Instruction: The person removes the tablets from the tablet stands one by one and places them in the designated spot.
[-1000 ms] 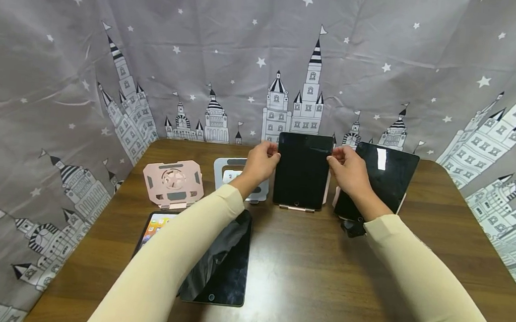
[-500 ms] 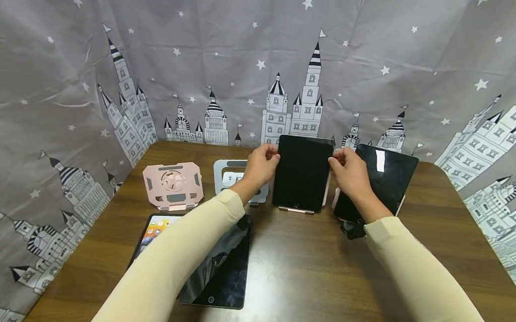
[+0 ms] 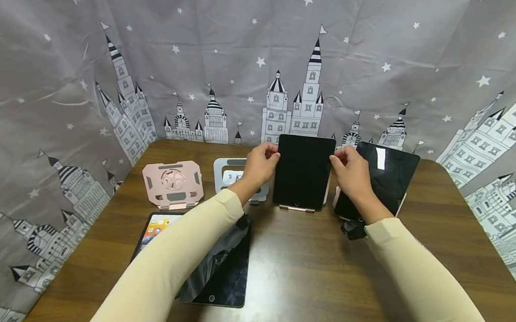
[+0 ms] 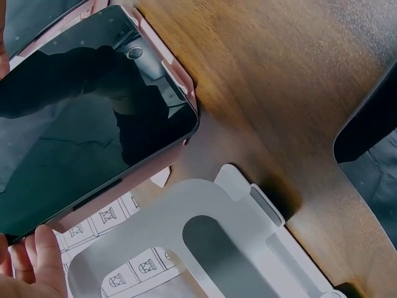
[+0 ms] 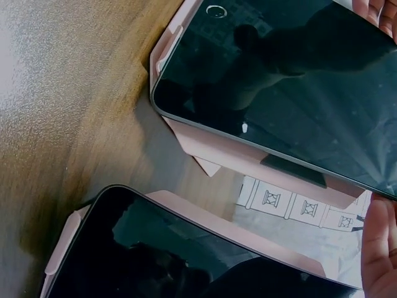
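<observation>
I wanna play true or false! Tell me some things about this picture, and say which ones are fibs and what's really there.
1. The left grip and right grip hold opposite sides of the middle tablet. True.
2. The middle tablet shows colourful icons. False: its screen is dark; the icons are on a tablet partly hidden by the left sleeve.
3. The farthest-left pink stand has a tablet on it. False: it holds no tablet.
4. The farthest-right tablet has a pink stand behind it. True.
5. In the head view, the grey stand is right of the middle tablet. False: it's left of it.
</observation>
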`<action>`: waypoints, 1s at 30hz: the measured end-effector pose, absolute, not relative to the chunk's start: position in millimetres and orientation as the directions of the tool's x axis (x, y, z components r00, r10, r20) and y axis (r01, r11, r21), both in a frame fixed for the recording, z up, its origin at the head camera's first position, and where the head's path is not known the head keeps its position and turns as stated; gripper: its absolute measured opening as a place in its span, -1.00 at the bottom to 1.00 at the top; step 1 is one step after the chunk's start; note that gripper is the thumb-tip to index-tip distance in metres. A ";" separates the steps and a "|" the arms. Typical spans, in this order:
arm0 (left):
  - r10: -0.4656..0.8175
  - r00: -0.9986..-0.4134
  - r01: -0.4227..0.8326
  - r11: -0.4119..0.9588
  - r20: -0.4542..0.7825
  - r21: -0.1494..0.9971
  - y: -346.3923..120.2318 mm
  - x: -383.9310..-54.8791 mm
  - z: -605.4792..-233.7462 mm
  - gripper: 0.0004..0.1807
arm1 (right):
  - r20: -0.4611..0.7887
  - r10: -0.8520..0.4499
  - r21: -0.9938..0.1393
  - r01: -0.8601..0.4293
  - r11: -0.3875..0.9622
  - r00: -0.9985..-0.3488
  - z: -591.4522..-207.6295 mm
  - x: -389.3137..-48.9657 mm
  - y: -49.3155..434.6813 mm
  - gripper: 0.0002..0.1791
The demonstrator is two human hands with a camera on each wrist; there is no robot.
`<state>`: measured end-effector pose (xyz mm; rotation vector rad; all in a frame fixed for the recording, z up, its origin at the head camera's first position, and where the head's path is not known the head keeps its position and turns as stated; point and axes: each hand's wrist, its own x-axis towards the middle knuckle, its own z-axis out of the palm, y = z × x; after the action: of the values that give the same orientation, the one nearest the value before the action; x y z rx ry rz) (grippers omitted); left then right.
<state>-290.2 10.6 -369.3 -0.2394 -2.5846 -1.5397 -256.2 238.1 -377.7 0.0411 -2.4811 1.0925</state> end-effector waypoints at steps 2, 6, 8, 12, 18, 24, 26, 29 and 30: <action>0.072 -0.980 0.196 0.465 0.184 0.863 10.5 -289.8 -369.4 -0.88 | 0.402 0.143 -0.702 -0.204 0.682 -0.904 -377.9 -255.4 238.0 -0.83; 0.074 -0.979 0.204 0.455 0.191 0.867 10.3 -289.2 -370.3 -0.87 | 0.410 0.157 -0.718 -0.212 0.662 -0.899 -376.9 -252.7 237.9 -0.82; 0.072 -0.978 0.208 0.448 0.197 0.869 9.8 -289.5 -371.1 -0.87 | 0.410 0.160 -0.726 -0.215 0.653 -0.898 -375.8 -251.5 237.4 -0.80; 0.070 -0.978 0.207 0.430 0.196 0.879 8.2 -290.1 -371.3 -0.86 | 0.391 0.159 -0.746 -0.210 0.632 -0.907 -372.5 -249.1 235.5 -0.80; 0.083 -0.978 0.209 0.403 0.192 0.891 4.1 -284.6 -367.3 -0.86 | 0.370 0.169 -0.764 -0.195 0.615 -0.914 -369.1 -245.2 233.7 -0.80; 0.109 -0.976 0.215 0.378 0.187 0.901 -0.1 -277.9 -366.7 -0.86 | 0.362 0.175 -0.772 -0.189 0.607 -0.916 -368.0 -238.3 232.2 -0.81; 0.113 -0.975 0.218 0.369 0.190 0.903 -1.8 -275.7 -366.9 -0.87 | 0.345 0.172 -0.791 -0.187 0.582 -0.923 -367.7 -236.0 231.0 -0.80; 0.118 -0.975 0.220 0.344 0.190 0.913 -4.7 -272.5 -366.8 -0.88 | 0.320 0.168 -0.825 -0.187 0.533 -0.933 -367.5 -232.6 228.4 -0.80; 0.119 -0.975 0.219 0.333 0.189 0.917 -5.6 -271.3 -366.7 -0.89 | 0.314 0.166 -0.835 -0.188 0.517 -0.935 -367.4 -231.5 227.5 -0.80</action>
<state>-271.3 -5.6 -366.7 -0.3163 -2.4917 -1.7367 -231.5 227.5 -367.4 0.0182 -2.4068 1.3877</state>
